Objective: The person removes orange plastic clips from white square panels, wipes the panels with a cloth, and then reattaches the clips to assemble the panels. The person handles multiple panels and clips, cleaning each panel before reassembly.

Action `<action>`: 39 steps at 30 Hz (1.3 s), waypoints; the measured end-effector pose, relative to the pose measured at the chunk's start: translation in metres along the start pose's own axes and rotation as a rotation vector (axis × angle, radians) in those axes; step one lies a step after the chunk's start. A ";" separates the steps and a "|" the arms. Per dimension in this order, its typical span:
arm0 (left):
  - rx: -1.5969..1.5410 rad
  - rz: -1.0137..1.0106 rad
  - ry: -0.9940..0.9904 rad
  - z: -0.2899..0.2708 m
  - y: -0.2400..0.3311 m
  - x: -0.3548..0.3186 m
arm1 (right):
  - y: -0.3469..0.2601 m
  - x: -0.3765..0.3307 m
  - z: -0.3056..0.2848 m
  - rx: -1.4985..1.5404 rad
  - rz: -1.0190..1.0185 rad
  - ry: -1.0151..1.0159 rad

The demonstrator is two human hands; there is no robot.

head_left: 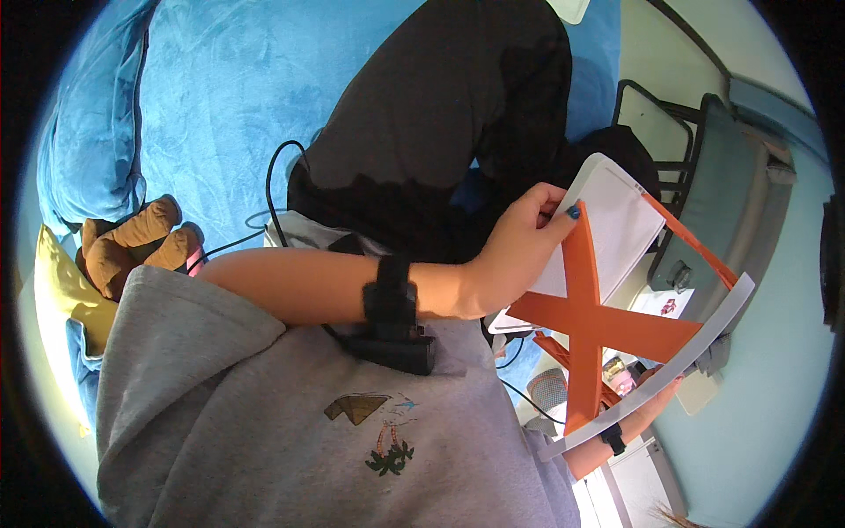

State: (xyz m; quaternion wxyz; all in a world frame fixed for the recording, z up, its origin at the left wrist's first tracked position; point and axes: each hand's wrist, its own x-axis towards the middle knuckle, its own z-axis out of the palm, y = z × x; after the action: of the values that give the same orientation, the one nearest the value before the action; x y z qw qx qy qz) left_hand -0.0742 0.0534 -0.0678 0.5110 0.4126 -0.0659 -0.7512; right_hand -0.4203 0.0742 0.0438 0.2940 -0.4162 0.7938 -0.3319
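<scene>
My left hand (524, 238) pinches the edge of a white panel (612, 224), thumb with a dark blue nail on its face. The panel belongs to a folding white frame with crossed orange strips (600, 324) and a curved pale grey edge piece (673, 370). At the lower right, my right hand (653, 407) holds that edge piece from its outer side. Some of the right fingers are hidden behind it. The frame is tilted, with gaps between its orange strips. A black device is strapped to each wrist.
Blue plush bedding (238, 97) spreads under my dark-trousered legs (431, 114). A brown plush toy (132, 246) and a yellow cushion (66, 290) lie at left. Black cables (268, 189) run by my left arm. A black metal rail (678, 123) stands near the pale wall.
</scene>
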 end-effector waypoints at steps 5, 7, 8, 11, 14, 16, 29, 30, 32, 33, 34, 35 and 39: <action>0.315 0.163 -0.013 0.011 -0.002 -0.006 | -0.001 -0.002 0.003 0.024 -0.002 -0.046; 0.353 0.177 0.012 0.011 -0.004 -0.006 | -0.004 -0.004 0.005 0.020 -0.031 -0.057; 0.360 0.185 0.032 0.010 -0.004 -0.006 | -0.005 -0.005 0.005 0.025 -0.022 -0.078; 0.355 0.178 0.082 0.010 -0.004 -0.007 | -0.004 -0.005 0.004 -0.016 -0.051 -0.069; 0.357 0.174 0.083 0.010 -0.002 -0.007 | 0.000 -0.001 0.000 0.018 -0.053 -0.095; 0.462 0.168 0.110 0.008 -0.002 -0.008 | 0.002 0.003 -0.003 0.032 -0.051 -0.120; 0.412 -0.083 -0.148 -0.039 0.017 0.050 | -0.038 0.002 0.019 -0.123 -0.102 0.062; 0.312 -0.061 -0.208 -0.043 0.019 0.050 | -0.040 0.004 0.021 -0.057 -0.057 0.043; 0.192 -0.044 -0.309 -0.045 0.022 0.049 | -0.045 0.011 0.023 0.075 0.043 -0.017; 0.145 -0.049 -0.330 -0.046 0.024 0.050 | -0.046 0.014 0.024 0.143 0.093 -0.060; 0.081 0.010 -0.397 -0.046 0.026 0.052 | -0.047 0.019 0.026 0.217 0.141 -0.099; 0.023 0.015 -0.461 -0.045 0.031 0.061 | -0.047 0.023 0.028 0.276 0.139 -0.129; -0.165 0.044 -0.551 -0.044 0.050 0.098 | -0.048 0.041 0.041 0.461 0.157 -0.167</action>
State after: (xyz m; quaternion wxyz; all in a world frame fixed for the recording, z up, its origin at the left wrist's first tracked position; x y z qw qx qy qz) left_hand -0.0220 -0.0360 -0.1243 0.5216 0.1484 -0.1500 -0.8267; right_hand -0.3867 0.0066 0.0481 0.4705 -0.3011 0.7000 -0.4449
